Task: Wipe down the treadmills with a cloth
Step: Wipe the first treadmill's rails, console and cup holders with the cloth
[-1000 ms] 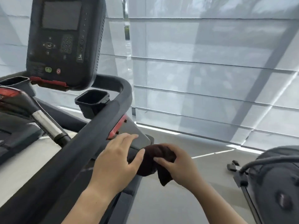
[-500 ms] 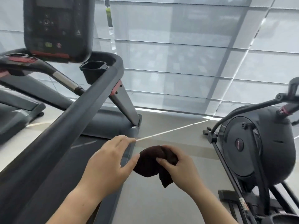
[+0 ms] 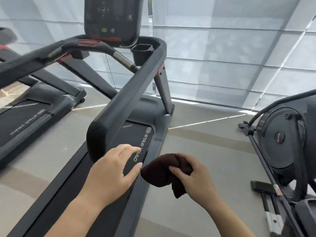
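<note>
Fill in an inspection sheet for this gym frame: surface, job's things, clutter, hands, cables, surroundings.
Surface: treadmill belt with a side rail bearing STAR TRAC lettering; no marks discernible.
Job's things: dark brown cloth, bunched; near treadmill's handrail, console and cup holder; second treadmill to the left.
Clutter: nothing seen.
Hands: right hand has its grip closed on the cloth, held off the machine; left hand open, fingers spread, thumb tip at the cloth's edge, holding nothing.
Cables: a dark cable or tube arcs over the machine on the right; cannot tell which.
Surroundings: elliptical-type machine on the right, grey floor, closed window blinds.
</note>
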Demonstrator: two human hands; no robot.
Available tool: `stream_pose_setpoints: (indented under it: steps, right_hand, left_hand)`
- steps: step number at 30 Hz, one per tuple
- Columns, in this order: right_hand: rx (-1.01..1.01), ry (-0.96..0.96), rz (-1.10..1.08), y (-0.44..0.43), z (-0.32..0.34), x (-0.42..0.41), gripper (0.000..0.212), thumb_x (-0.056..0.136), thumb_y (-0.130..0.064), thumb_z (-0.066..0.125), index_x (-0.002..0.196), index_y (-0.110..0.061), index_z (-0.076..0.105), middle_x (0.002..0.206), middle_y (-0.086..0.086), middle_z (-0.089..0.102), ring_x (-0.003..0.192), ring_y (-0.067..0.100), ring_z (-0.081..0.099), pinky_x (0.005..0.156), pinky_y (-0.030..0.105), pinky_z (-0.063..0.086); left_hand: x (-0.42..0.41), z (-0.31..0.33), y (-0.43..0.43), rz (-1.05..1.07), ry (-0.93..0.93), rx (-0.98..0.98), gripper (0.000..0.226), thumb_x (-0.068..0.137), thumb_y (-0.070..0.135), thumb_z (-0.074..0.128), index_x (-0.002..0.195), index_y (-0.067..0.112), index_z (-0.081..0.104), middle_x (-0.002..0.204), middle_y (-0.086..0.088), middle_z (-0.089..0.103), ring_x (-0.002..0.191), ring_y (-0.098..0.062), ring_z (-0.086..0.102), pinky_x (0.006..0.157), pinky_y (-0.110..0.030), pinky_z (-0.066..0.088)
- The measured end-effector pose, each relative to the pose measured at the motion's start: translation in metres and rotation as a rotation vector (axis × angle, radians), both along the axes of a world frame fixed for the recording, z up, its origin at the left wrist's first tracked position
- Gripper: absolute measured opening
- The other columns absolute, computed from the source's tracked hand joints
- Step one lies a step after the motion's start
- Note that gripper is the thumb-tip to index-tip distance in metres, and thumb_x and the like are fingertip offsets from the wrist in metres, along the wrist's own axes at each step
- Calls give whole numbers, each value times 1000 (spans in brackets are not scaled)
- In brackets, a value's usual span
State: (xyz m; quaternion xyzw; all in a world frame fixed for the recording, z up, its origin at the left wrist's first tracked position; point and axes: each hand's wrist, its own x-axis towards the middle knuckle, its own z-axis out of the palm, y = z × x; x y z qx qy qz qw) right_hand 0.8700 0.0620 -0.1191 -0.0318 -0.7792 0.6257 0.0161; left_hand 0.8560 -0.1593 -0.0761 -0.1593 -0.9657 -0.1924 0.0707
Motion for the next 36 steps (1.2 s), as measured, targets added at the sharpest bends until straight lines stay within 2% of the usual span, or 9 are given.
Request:
stream_pose_setpoints:
  steps: [4,11,14,17,20,22,26,31,36]
  right_hand:
    - [80,56,-46,-47,6,11,31,79,-17,75,94,-42,65,97,-13,69,87,-3,63,71,10,46]
    - [56,221,-106,-137,58,-20,32,80,-18,73,86,-49,65,86,-24,70,84,-3,64,73,9,46]
    - [48,301,-174,-161,77,-51,25,80,-21,73,94,-40,66,90,-15,70,89,7,64,79,21,52]
    - [147,380,-188,-184,77,-80,27,82,-23,71,106,-31,61,110,-6,63,106,13,57,94,36,47]
    - [327,290,-6,-202,53,-97,45,85,-36,65,126,-26,50,136,-2,44,130,19,36,109,43,32]
    - [278,227,-8,-204,43,-102,53,83,-49,59,130,-31,45,145,-5,34,138,14,24,114,43,25]
    - [262,153,-40,-204,45,-126,58,74,-68,47,125,-40,48,142,-4,37,136,17,26,113,43,28]
    - [336,126,-77,-206,46,-145,55,78,-60,56,130,-42,47,149,-6,31,139,12,20,111,29,20]
    - [330,71,-148,-208,51,-150,57,79,-60,56,132,-44,44,149,-10,31,139,9,24,115,35,25]
  left_hand:
    - [12,0,-54,-33,17,9,36,84,50,46,119,41,49,120,26,51,109,4,47,66,-12,42]
    - [-10,33,-139,-85,117,19,34,83,45,53,115,36,55,114,21,58,84,2,48,60,-10,33]
    - [-30,43,-156,-77,135,11,34,84,44,54,117,36,53,116,21,57,81,0,46,62,-10,31]
    - [-49,47,-162,-47,162,15,34,84,44,54,117,36,53,115,21,57,96,-3,53,67,-15,34]
    - [-63,45,-164,16,140,19,34,83,45,54,116,37,53,113,22,56,89,1,53,64,-13,33]
    - [-72,42,-166,31,109,4,34,84,45,55,117,39,52,114,24,55,76,9,50,61,-7,28]
    - [-95,43,-165,23,87,6,33,84,45,54,117,39,52,114,24,54,80,21,45,58,-7,28]
    - [-129,44,-172,9,86,58,33,84,46,53,117,39,52,115,25,54,82,20,46,57,-8,29]
    - [-168,38,-179,-89,99,93,33,84,43,54,117,38,53,116,24,54,93,3,52,68,-17,39]
